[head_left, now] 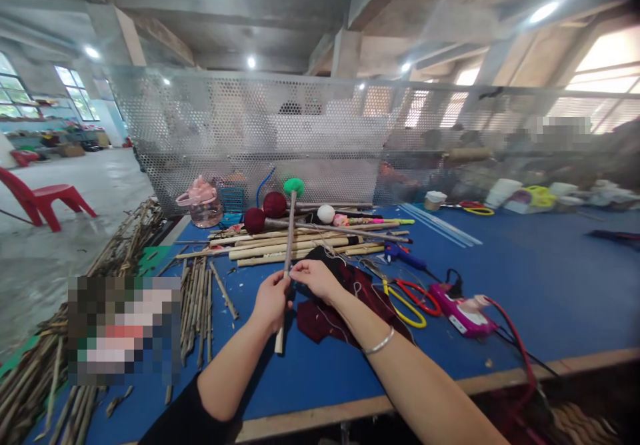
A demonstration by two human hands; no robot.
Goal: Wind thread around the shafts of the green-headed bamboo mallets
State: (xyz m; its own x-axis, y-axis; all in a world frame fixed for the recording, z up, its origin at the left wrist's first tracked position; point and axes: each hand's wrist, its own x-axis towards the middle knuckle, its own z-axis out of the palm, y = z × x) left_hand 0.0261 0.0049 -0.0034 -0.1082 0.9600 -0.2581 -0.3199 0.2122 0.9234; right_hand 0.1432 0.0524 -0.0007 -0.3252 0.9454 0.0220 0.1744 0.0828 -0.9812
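My left hand point(273, 303) is closed around a stick with a green ball on top point(290, 241), held tilted slightly with the ball end pointing away from me. Grey covering runs along its upper length, and pale wood shows below my fist. My right hand point(316, 279), a silver bangle on its wrist, pinches at the stick just above my left fingers. Whatever sits between those right fingertips is too small to make out. Dark red cloth point(313, 321) with loose threads lies under my right wrist. Beyond are dark red balls point(255, 220) on sticks and a white ball point(326, 215).
Bare twigs point(197, 308) lie left on the blue table point(550, 285). Yellow-handled scissors point(407, 308), red-handled scissors point(423, 298), a blue glue gun point(404, 255) and a magenta power strip point(463, 311) with cords lie right. A perforated metal screen point(250, 131) stands behind.
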